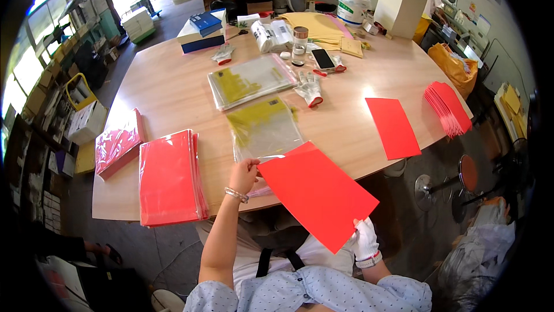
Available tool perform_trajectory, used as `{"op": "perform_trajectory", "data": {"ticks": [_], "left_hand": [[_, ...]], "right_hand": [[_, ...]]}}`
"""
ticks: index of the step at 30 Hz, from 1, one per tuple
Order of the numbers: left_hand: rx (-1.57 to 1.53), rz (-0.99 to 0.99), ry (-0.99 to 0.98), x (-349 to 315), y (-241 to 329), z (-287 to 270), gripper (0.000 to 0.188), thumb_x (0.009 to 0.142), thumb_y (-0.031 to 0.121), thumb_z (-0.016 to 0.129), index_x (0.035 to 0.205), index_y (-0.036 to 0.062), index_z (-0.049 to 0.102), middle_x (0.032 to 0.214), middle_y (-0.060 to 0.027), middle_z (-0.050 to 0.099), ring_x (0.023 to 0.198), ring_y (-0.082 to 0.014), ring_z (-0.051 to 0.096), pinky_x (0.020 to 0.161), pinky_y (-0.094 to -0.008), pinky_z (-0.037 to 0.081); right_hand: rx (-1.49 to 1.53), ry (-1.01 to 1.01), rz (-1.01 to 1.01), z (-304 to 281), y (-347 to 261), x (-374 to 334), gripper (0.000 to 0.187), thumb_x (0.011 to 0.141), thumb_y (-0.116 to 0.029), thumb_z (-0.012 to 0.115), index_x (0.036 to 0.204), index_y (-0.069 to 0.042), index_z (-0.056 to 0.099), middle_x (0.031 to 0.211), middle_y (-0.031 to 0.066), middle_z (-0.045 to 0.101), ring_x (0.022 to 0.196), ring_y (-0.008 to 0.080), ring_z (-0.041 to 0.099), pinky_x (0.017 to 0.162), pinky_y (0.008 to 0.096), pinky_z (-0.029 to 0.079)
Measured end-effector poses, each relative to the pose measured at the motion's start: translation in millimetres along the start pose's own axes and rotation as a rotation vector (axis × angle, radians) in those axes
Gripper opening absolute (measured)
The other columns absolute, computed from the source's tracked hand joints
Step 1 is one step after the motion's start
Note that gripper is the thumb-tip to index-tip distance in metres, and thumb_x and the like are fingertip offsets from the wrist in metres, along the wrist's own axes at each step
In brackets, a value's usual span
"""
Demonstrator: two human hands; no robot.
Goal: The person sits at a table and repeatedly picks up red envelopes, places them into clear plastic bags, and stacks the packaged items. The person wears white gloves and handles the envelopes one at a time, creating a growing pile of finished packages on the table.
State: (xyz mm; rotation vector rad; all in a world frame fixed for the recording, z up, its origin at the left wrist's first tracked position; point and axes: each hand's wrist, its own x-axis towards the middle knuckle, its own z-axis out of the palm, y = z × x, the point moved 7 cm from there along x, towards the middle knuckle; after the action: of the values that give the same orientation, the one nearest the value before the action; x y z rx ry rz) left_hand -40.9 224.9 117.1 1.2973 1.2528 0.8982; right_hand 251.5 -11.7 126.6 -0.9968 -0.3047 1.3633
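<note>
A flat red sheet slants over the near table edge. My right hand, in a white glove, is closed on its lower right corner. My bare left hand, a beaded bracelet at its wrist, is pinched at the near edge of a clear plastic bag, where the sheet's left corner meets it; the fingertips' exact hold is partly hidden. Beyond lies a stack of clear bags. To the left sit a stack of bagged red sheets and a shiny wrapped red pack.
Right on the table lie another red sheet and a fanned red stack. Farther back are a white glove, a phone, a clear jar, a blue box, scissors and a white bucket.
</note>
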Motion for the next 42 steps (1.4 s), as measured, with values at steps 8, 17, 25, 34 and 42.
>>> {"op": "perform_trajectory", "data": {"ticks": [8,17,25,34,42], "left_hand": [[-0.321,0.363,0.294,-45.5,-15.4,72.0,0.023,0.087,0.011,0.052,0.103,-0.0033,0.060,0.084,-0.0113,0.066,0.068,-0.0197,0.065,0.058,-0.0306,0.052],[-0.098,0.074,0.045,-105.3,-133.2,177.4,0.022,0.088,0.015,0.053,0.097,-0.0027,0.063,0.081,-0.0106,0.066,0.076,-0.0172,0.064,0.064,-0.0294,0.053],[-0.404,-0.266,-0.194,-119.8,-162.7,179.8,0.027,0.089,0.017,0.054,0.109,-0.0009,0.058,0.110,-0.0116,0.060,0.097,-0.0175,0.060,0.076,-0.0298,0.052],[-0.494,-0.318,-0.141,-131.1,-138.6,81.8,0.041,0.093,0.030,0.046,0.117,-0.0012,0.057,0.112,-0.0075,0.062,0.099,-0.0138,0.057,0.085,-0.0296,0.043],[-0.666,-0.477,0.156,-134.3,-163.5,81.7,0.036,0.089,0.024,0.037,0.101,-0.0018,0.058,0.097,-0.0107,0.065,0.082,-0.0252,0.066,0.072,-0.0361,0.051]], "right_hand": [[0.156,0.077,0.080,15.9,3.7,-9.6,0.016,0.091,-0.010,0.044,0.106,-0.006,0.048,0.072,0.0014,0.051,0.055,0.0103,0.048,0.048,0.0253,0.040],[-0.270,-0.040,0.069,7.0,44.9,1.0,0.016,0.094,-0.016,0.044,0.105,-0.006,0.049,0.079,0.0051,0.054,0.060,0.0158,0.052,0.060,0.0313,0.048],[0.357,-0.260,0.341,31.8,96.3,88.1,0.015,0.093,-0.017,0.048,0.104,-0.006,0.047,0.100,0.0180,0.061,0.091,0.0325,0.063,0.082,0.0504,0.051],[-1.304,-0.515,-0.652,115.0,60.6,43.7,0.009,0.079,-0.013,0.059,0.083,-0.004,0.058,0.079,0.0102,0.056,0.072,0.0281,0.058,0.061,0.0367,0.047],[-1.451,-0.840,-0.677,112.0,104.2,62.8,0.010,0.077,-0.016,0.058,0.073,-0.010,0.052,0.074,0.0044,0.049,0.071,0.0197,0.056,0.055,0.0344,0.050]]}}
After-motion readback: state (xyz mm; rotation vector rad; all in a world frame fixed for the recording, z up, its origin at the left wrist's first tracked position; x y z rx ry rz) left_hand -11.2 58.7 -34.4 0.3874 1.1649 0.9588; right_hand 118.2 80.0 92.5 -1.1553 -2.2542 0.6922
